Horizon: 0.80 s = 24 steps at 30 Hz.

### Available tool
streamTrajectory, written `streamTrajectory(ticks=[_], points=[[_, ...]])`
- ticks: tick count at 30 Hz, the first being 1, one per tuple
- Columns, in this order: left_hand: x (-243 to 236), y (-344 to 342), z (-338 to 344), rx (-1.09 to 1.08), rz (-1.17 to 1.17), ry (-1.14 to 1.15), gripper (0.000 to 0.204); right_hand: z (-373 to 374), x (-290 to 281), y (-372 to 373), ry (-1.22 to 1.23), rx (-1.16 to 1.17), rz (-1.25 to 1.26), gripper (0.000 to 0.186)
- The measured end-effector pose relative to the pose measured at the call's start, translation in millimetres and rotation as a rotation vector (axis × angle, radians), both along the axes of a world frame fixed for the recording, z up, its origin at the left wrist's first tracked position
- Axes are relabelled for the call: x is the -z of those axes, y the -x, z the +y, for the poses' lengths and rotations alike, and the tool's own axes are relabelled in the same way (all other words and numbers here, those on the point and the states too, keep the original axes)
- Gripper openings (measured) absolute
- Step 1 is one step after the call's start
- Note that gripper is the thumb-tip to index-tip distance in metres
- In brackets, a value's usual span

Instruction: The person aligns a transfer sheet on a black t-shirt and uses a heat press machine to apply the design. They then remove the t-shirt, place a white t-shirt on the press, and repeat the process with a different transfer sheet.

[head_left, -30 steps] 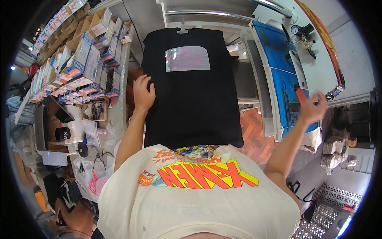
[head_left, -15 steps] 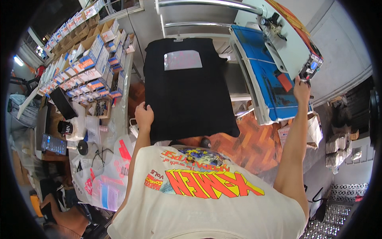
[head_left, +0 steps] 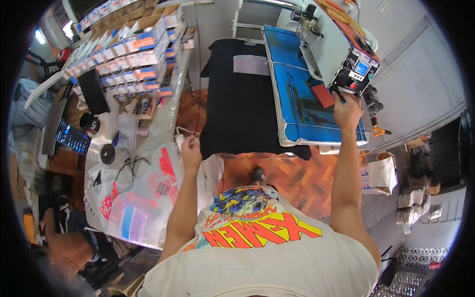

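Observation:
A black shirt (head_left: 232, 114) lies flat on the press bed, with a pale transfer sheet (head_left: 246, 64) near its far end. The press's blue upper plate (head_left: 292, 84) overlaps the right part of the shirt. My right hand (head_left: 349, 106) is closed on a handle below the black control box (head_left: 354, 69) with its red button. At the shirt's lower left corner, my left hand (head_left: 191, 147) has curled fingers, beside a white cord (head_left: 180, 130); what it holds, if anything, is hidden.
Stacked cardboard boxes (head_left: 138, 54) fill the left table, above clear film sheets (head_left: 133, 198) and a lit phone (head_left: 72, 137). Another person's limb (head_left: 64, 237) shows at lower left. A paper bag (head_left: 381, 173) stands right of the press, and my foot (head_left: 257, 174) is on the wooden floor.
The blue plate has swung leftward over the shirt, with my right hand now on its handle. My left hand has moved down along the shirt's left edge, and the view has shifted.

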<state>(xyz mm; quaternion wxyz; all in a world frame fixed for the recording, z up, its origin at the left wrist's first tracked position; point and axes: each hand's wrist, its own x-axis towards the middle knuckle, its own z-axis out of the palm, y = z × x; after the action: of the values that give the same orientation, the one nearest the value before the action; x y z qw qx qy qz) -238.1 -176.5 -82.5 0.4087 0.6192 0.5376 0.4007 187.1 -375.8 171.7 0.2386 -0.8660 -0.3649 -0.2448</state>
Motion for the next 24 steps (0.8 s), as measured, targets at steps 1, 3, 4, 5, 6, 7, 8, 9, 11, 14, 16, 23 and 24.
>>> streamTrajectory(ticks=[1, 3, 4, 5, 6, 7, 8, 9, 11, 14, 16, 23, 24], points=[[10.7, 16.0, -19.9, -0.028, 0.043, -0.007, 0.033, 8.3, -3.1, 17.4, 0.017, 0.027, -0.002, 0.049], [36.4, 43.9, -58.0, -0.025, -0.026, -0.086, 0.03, 27.2, -10.2, 50.1, -0.049, 0.042, -0.229, 0.067], [32.7, 50.2, -77.4, -0.004, -0.037, 0.016, 0.028, 29.8, -10.9, 57.3, -0.08, 0.064, -0.344, 0.077], [30.4, 61.1, -95.0, 0.012, -0.05, 0.114, 0.026, 34.9, -12.9, 59.4, -0.097, -0.016, -0.324, 0.084], [48.1, 69.6, -106.8, 0.036, -0.022, 0.166, 0.027, 42.6, -15.8, 58.0, -0.113, -0.094, -0.303, 0.092], [70.0, 83.2, -119.4, 0.04, 0.012, 0.215, 0.027, 55.1, -16.2, 60.1, -0.135, -0.188, -0.272, 0.1], [77.7, 91.6, -132.5, 0.057, 0.049, 0.297, 0.028, 63.5, -16.2, 64.5, -0.105, -0.21, -0.219, 0.107], [83.4, 96.8, -144.1, 0.07, 0.078, 0.377, 0.028, 71.5, -17.6, 74.4, -0.109, -0.224, -0.206, 0.108], [100.9, 112.5, -171.1, 0.12, 0.066, 0.495, 0.03, 87.6, -24.6, 101.3, -0.115, -0.263, -0.19, 0.109], [125.3, 129.3, -210.6, 0.237, 0.153, 0.601, 0.034, 103.0, -23.4, 130.9, -0.084, -0.278, -0.175, 0.11], [137.5, 139.0, -232.3, 0.289, 0.236, 0.663, 0.037, 97.9, -15.4, 124.3, 0.015, -0.245, -0.244, 0.112], [229.7, 179.2, -324.9, 0.186, 0.368, 0.498, 0.038, 118.0, -4.0, 132.0, -0.153, -0.242, -0.342, 0.106], [195.1, 190.3, -325.2, 0.407, 0.726, 0.426, 0.038, 116.4, -2.6, 129.7, -0.152, -0.206, -0.323, 0.103]])
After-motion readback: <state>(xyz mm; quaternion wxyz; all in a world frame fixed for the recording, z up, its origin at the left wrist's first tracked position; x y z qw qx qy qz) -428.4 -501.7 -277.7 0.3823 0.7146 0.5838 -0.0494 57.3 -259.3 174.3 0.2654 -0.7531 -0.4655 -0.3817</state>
